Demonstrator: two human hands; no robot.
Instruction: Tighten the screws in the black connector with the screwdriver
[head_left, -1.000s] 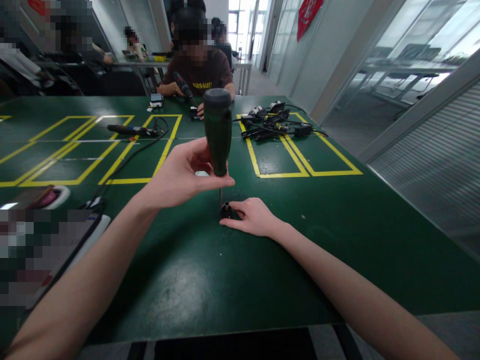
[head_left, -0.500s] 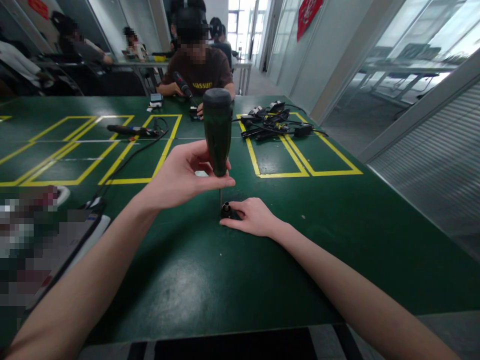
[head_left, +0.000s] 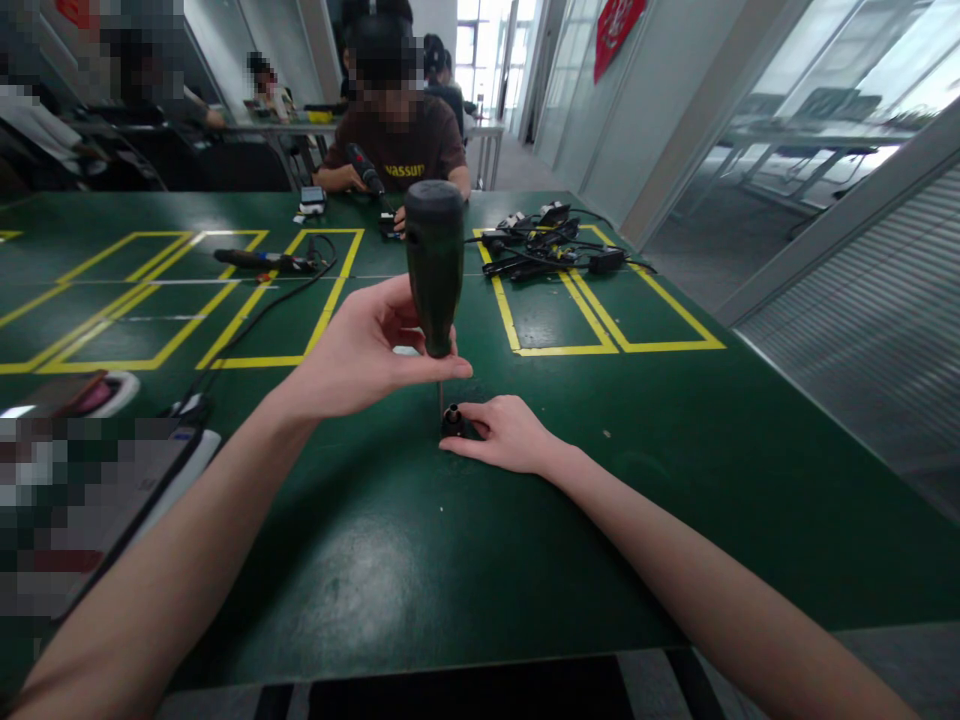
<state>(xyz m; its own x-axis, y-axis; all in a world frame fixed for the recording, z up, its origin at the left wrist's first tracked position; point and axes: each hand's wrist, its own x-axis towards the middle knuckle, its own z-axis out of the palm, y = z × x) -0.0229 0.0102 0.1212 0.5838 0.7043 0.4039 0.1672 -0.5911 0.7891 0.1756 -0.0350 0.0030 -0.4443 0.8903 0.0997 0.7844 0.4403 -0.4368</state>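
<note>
Fingers and thumb of my left hand (head_left: 375,345) close round the lower handle of a dark screwdriver (head_left: 435,265). It stands nearly upright, thin shaft pointing down. The shaft's lower end reaches a small black part (head_left: 452,424) with a short metal stub on top; its tip is hidden, so contact is unclear. My right hand (head_left: 510,432) pinches that part from the right, thumb and forefinger on it, resting on the green table (head_left: 555,560).
A bundle of black cables (head_left: 547,245) lies at the back right. A corded tool (head_left: 262,260) rests back left. Across the table a person (head_left: 405,130) holds a power screwdriver (head_left: 366,168). Blurred items and a flat tray-like object (head_left: 142,500) sit at the left.
The screwdriver handle has tilted very slightly to the left, and my left thumb has shifted down a little. My right hand and the black part hold still.
</note>
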